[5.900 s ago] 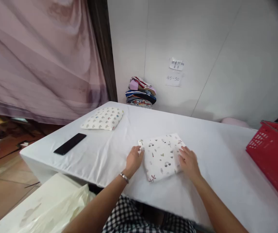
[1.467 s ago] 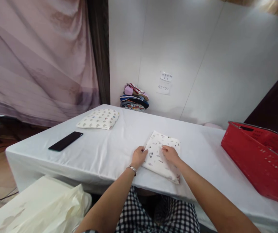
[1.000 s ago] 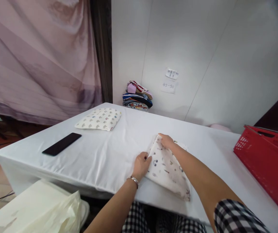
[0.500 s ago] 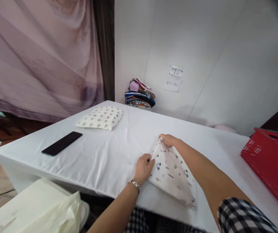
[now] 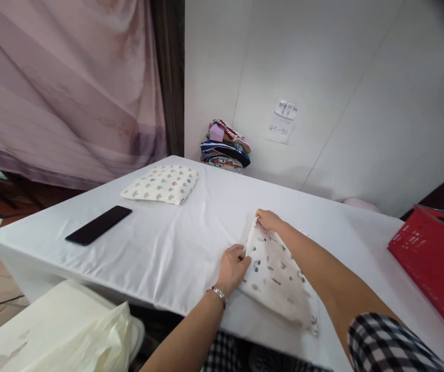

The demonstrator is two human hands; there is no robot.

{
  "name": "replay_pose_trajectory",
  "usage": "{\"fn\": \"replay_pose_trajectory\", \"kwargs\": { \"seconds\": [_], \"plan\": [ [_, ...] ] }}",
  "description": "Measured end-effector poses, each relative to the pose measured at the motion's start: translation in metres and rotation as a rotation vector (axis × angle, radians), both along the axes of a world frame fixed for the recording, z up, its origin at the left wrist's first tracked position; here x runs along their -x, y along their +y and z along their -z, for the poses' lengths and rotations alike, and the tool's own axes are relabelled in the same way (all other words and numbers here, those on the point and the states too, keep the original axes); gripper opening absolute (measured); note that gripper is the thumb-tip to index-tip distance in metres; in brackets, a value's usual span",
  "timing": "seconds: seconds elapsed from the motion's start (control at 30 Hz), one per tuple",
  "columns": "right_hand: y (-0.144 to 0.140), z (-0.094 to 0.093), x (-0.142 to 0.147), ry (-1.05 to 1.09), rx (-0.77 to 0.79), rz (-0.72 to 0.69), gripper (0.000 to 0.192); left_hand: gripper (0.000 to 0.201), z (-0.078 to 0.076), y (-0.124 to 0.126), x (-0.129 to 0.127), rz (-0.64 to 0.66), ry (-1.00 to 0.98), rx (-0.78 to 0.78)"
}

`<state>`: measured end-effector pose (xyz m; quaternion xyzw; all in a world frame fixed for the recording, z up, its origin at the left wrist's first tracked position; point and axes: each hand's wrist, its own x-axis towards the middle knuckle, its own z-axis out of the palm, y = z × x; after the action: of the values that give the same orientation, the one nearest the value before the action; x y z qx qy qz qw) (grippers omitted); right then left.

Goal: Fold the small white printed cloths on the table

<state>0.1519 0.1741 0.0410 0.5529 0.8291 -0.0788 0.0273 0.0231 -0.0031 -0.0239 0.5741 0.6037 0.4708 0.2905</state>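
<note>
Cloth lies flat on the bench; your left hand pins its near edge, your right hand pinches its far corner.

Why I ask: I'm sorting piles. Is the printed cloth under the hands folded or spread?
Folded: the printed cloth lies as a compact layered wedge, both hands on its left edge.

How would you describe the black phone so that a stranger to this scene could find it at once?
Start at the white table and go to its left end. The phone lies flat there, nearer the front edge than the printed pillow. It is the only dark, glossy, hard slab among pale soft cloths.
</note>
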Motion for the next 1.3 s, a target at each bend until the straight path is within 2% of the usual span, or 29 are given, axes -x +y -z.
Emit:
{"fn": "replay_pose_trajectory", "kwargs": {
  "seconds": [0.2, 0.33, 0.43, 0.63, 0.93, 1.03, 1.13, 1.2, 1.3],
  "plan": [
    [0.001, 0.021, 0.011, -0.03, -0.008, 0.087, 0.047, 0.027, -0.001, 0.0, 0.0, -0.012, 0.003, -0.01],
    [-0.005, 0.023, 0.011, 0.005, -0.033, 0.129, 0.049, 0.025, 0.001, 0.0, -0.001, -0.033, -0.027, -0.015],
    [-0.022, 0.023, 0.006, 0.052, -0.073, 0.116, 0.051, 0.025, 0.001, 0.0, -0.001, -0.052, -0.022, -0.007],
    [-0.064, 0.034, -0.015, 0.105, -0.099, -0.052, 0.047, 0.026, -0.002, -0.001, 0.0, -0.084, 0.02, 0.011],
    [-0.061, 0.03, -0.056, 0.024, -0.052, 0.076, 0.051, 0.018, -0.003, -0.002, 0.001, -0.141, 0.077, 0.081],
    [-0.084, 0.032, -0.068, 0.071, -0.011, 0.017, 0.051, 0.016, -0.003, -0.001, 0.001, -0.149, 0.08, 0.083],
    [-0.12, 0.041, -0.089, 0.168, 0.004, -0.007, 0.05, 0.015, -0.005, -0.001, 0.002, -0.157, 0.09, 0.087],
    [-0.144, 0.051, -0.107, 0.278, -0.013, 0.036, 0.049, 0.015, -0.006, -0.001, 0.002, -0.165, 0.104, 0.107],
    [-0.173, 0.067, -0.131, 0.522, -0.022, 0.22, 0.052, 0.01, -0.009, -0.001, 0.003, -0.156, 0.116, 0.134]
  ]
}}
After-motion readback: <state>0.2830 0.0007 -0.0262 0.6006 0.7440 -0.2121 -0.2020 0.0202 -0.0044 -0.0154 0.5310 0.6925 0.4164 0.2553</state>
